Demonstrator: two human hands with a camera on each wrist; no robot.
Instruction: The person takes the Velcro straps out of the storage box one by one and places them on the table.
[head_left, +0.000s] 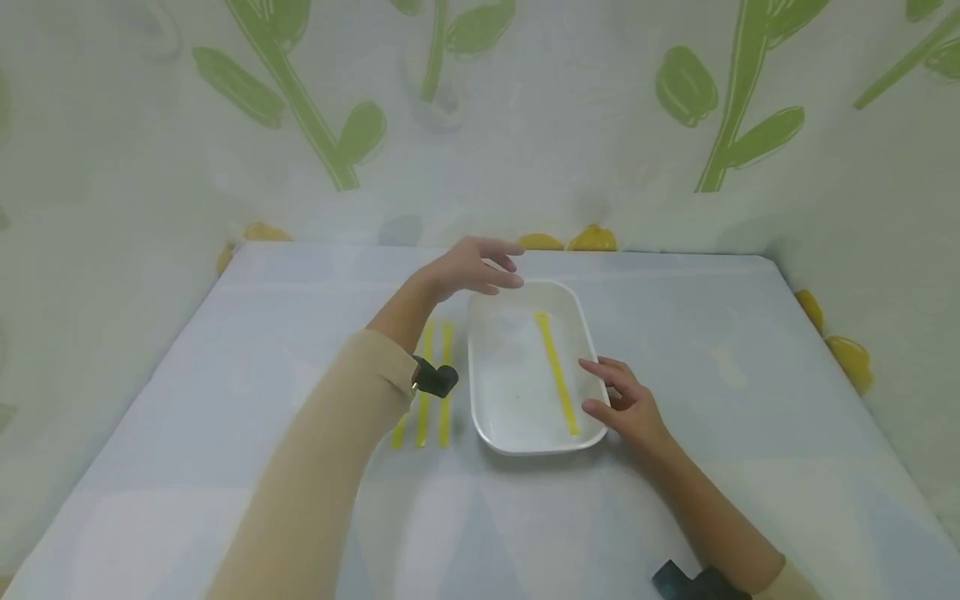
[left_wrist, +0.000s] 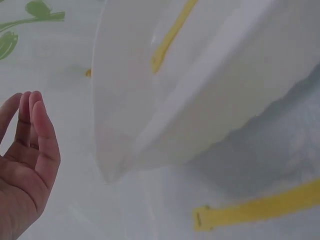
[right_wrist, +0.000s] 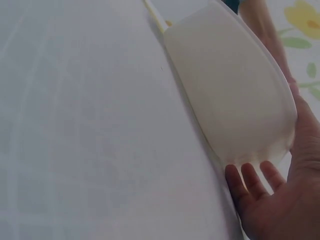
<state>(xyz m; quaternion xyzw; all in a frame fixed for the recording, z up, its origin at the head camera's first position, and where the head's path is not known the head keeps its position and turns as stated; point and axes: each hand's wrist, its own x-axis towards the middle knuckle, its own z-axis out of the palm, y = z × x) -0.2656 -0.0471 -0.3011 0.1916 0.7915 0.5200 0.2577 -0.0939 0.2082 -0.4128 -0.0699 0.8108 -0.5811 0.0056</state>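
A white rectangular tray lies on the table with one thin yellow strap inside it. Over the tray's far left corner hovers my left hand, its fingers loosely extended and holding nothing; the left wrist view shows this hand apart from the tray. My right hand is at the tray's near right rim, thumb and a finger reaching over it. In the right wrist view, other fingertips of that hand lie by the tray's outer wall. No strap is in either hand.
Left of the tray, several yellow straps lie roughly parallel on the table, partly hidden by my left forearm. The table has a pale patterned cover. A white curtain with green leaf prints surrounds the table's back and sides.
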